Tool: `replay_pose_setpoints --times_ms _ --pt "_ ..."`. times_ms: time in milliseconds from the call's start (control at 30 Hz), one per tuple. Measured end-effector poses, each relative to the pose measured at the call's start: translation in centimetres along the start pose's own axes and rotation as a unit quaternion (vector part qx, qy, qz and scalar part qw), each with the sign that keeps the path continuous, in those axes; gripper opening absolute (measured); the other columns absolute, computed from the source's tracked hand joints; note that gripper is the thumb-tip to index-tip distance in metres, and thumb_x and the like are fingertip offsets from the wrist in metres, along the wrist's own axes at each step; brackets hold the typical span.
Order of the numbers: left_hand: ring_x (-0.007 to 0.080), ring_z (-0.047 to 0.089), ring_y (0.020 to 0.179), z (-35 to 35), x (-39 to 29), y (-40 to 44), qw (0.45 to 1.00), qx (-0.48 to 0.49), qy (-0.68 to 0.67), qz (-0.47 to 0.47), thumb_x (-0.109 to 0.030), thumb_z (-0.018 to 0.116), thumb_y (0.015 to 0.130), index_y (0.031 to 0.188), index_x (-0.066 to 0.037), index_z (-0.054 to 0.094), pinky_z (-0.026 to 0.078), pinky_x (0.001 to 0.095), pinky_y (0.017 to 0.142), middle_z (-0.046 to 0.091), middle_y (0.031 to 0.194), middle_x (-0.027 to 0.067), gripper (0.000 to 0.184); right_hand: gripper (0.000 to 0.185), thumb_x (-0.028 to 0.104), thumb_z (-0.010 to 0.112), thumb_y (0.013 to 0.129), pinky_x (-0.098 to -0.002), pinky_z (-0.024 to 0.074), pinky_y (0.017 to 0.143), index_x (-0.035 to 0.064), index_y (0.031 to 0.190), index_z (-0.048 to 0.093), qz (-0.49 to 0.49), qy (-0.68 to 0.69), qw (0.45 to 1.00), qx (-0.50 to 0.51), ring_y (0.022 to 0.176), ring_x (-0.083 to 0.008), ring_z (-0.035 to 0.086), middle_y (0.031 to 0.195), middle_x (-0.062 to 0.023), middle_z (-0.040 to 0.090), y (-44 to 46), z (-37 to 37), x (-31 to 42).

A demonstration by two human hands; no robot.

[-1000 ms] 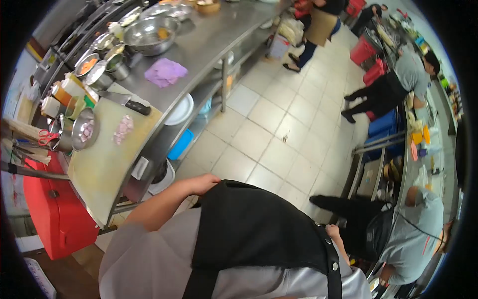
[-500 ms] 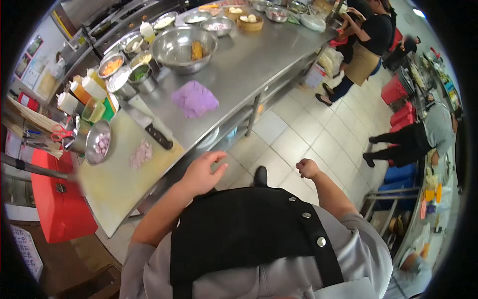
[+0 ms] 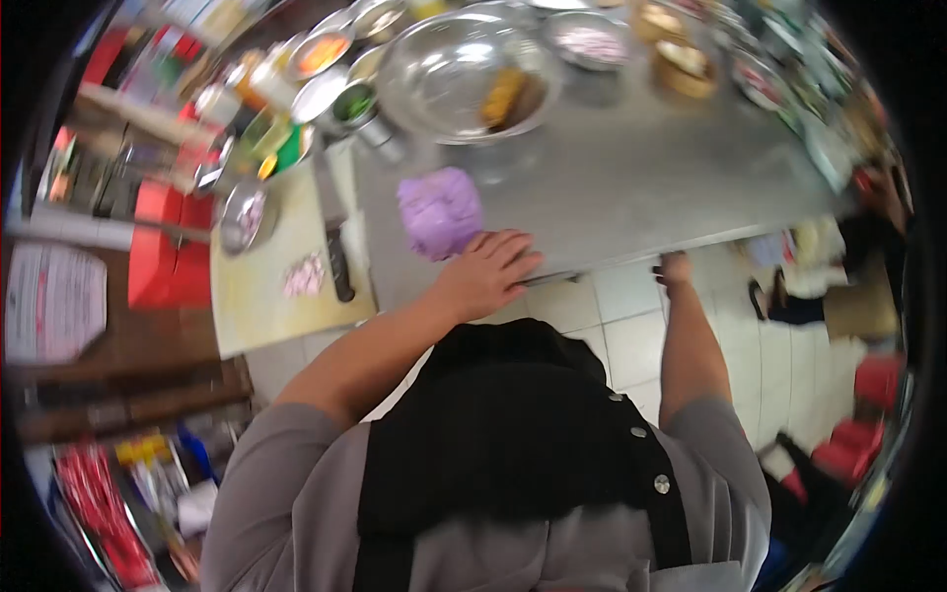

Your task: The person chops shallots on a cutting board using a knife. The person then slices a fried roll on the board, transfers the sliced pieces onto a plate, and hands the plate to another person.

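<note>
My left hand [image 3: 490, 271] is open, its fingers stretched out at the front edge of the steel table. Its fingertips are close to a crumpled purple cloth [image 3: 440, 213]; I cannot tell whether they touch it. Farther right, my right hand [image 3: 676, 269] is beside the table edge with its fingers curled in. What it holds, if anything, is hidden. To the left, a knife [image 3: 338, 264] with a black handle lies on the cutting board [image 3: 237, 314], near a small pile of chopped pinkish pieces [image 3: 305, 275].
A large steel bowl [image 3: 434, 84] with a yellow-brown item inside stands behind the cloth. Smaller bowls and sauce bottles [image 3: 268, 87] line the back left. A metal bowl [image 3: 243, 219] sits on the board. A person in a tan apron [image 3: 863, 312] stands at the right.
My view has turned and moved closer to the table. The left hand has gone from in front of the table to beside the purple cloth. The right hand has moved up to the table edge.
</note>
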State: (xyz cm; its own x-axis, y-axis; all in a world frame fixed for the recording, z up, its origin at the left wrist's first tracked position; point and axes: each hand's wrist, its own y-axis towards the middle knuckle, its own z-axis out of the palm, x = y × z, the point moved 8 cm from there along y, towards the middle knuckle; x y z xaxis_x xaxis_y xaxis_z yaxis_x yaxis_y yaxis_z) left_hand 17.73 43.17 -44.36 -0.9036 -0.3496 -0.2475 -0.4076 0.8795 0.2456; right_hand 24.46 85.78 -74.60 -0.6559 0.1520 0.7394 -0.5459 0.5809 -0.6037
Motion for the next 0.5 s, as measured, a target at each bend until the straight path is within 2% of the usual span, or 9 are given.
replay_pose_setpoints --times_ms 33,100,267,500 --pt "0.0316 0.051 0.135 0.3 0.2 0.0 1.000 0.007 0.002 0.000 -0.027 0.080 0.080 0.136 -0.017 0.060 0.044 0.0500 0.106 0.055 0.142 0.0107 0.060 0.040 0.033 0.063 0.102 -0.0403 0.0570 0.062 0.0185 0.138 0.056 0.018 0.053 0.998 0.029 0.088 -0.0260 0.073 0.103 -0.0081 0.072 4.6 -0.2 -1.9" --pt "0.0305 0.050 0.137 0.8 0.7 -0.2 1.000 0.010 -0.015 -0.005 -0.027 0.080 0.080 0.136 -0.017 0.059 0.043 0.0510 0.106 0.054 0.145 0.0093 0.061 0.041 0.035 0.063 0.101 -0.0406 0.0576 0.064 0.0187 0.138 0.056 0.013 0.091 0.996 -0.017 0.092 -0.0261 0.073 0.108 -0.0066 0.072 10.1 -0.8 -2.7" --pt "0.0293 0.050 0.137 0.8 1.2 -0.1 0.999 0.002 -0.043 -0.012 -0.028 0.082 0.077 0.136 -0.019 0.059 0.043 0.0505 0.107 0.053 0.146 0.0084 0.065 0.039 0.035 0.063 0.101 -0.0406 0.0579 0.065 0.0177 0.136 0.056 0.026 0.168 0.985 0.004 0.091 -0.0260 0.073 0.108 -0.0068 0.072 11.1 2.0 0.8" --pt "0.0285 0.050 0.136 1.3 1.5 -0.1 0.997 -0.012 -0.074 -0.015 -0.027 0.083 0.076 0.134 -0.020 0.060 0.044 0.0479 0.106 0.053 0.147 0.0073 0.063 0.038 0.035 0.063 0.101 -0.0406 0.0582 0.067 0.0164 0.133 0.057 0.024 0.188 0.982 0.011 0.090 -0.0258 0.073 0.107 -0.0072 0.072 12.0 2.6 1.9"
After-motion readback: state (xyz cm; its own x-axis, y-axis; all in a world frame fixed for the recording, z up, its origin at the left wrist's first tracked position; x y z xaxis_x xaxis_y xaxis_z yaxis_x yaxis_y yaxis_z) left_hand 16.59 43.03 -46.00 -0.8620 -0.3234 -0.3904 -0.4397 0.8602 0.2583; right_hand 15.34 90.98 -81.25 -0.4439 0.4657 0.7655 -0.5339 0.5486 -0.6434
